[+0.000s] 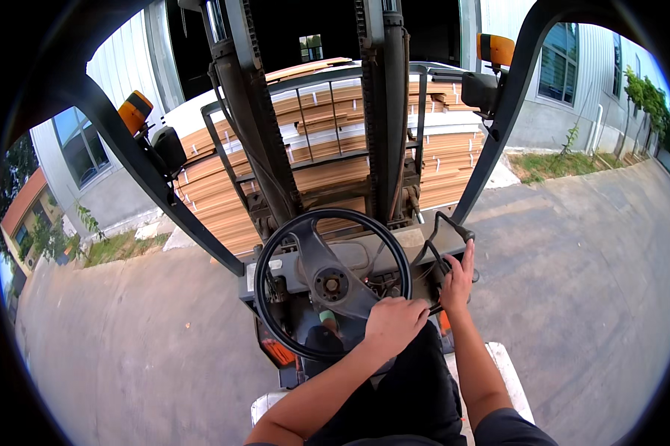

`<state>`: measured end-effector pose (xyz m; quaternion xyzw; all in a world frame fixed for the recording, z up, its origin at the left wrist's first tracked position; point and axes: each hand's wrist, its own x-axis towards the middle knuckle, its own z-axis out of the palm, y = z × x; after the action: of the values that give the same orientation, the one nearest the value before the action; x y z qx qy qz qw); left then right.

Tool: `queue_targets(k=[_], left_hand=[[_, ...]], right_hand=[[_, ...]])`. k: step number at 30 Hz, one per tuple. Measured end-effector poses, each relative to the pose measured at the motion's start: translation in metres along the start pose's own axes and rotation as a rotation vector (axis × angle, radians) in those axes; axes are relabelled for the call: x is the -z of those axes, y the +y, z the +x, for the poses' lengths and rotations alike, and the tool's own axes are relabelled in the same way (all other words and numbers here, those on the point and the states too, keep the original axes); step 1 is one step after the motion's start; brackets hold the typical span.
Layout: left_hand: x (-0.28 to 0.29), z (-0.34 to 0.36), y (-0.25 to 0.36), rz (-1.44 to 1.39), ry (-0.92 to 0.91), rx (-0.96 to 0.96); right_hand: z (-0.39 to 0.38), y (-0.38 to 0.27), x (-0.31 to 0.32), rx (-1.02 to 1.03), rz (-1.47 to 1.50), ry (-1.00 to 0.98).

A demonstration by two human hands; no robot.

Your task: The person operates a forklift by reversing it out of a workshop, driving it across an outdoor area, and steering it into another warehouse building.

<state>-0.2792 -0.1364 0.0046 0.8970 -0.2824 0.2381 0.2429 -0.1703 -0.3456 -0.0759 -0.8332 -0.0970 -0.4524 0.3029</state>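
Steering wheel (331,285), black and three parts rim to one part hub and spoke, stands tilted over the dash panel (350,256) of a forklift, in the one head view. The left hand (397,325) lies palm down over the wheel's lower right rim and holds it, knuckles uppermost; its fingertips are hidden. The right hand (458,282) is at the right end of the dash panel, index finger stretched up to the dark knob of a bent lever (466,235), the other fingers partly curled beside a second lever — whether any of them close around it, I cannot tell. Both forearms come in bare from the lower edge, the left one crossing above the dark trousers (424,364).

Below the wheel, near the left side of the floor well, a green shoe (327,318) shows. White surfaces (510,375) flank the legs at the forklift's rear.

Beyond the dash panel's front edge rise the two dark uprights of the mast (383,134), and past them stacks of wood-coloured boards (208,208) spread to either side behind a black frame (333,119). Along each slanted front post sits an orange lamp (495,50) — one per side, with a dark housing just below. Concrete ground (127,320) lies to the left and right, up to pale building walls (528,126).
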Motion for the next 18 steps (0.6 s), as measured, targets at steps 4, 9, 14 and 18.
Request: queue_targets(k=[4, 9, 14, 18], left_hand=[[0.038, -0.066, -0.01, -0.07, 0.119, -0.008], [0.086, -0.106, -0.048, -0.015, 0.233, 0.181], [0.101, -0.11, -0.066, -0.042, 0.295, 0.211], [0.098, -0.116, -0.07, -0.019, 0.29, 0.185]], right_hand=[[0.002, -0.001, 0.0, -0.019, 0.008, 0.013], [0.003, 0.002, -0.003, -0.035, 0.063, 0.031], [0.006, -0.003, -0.006, -0.042, 0.087, 0.061], [0.008, -0.004, -0.006, -0.044, 0.069, 0.042]])
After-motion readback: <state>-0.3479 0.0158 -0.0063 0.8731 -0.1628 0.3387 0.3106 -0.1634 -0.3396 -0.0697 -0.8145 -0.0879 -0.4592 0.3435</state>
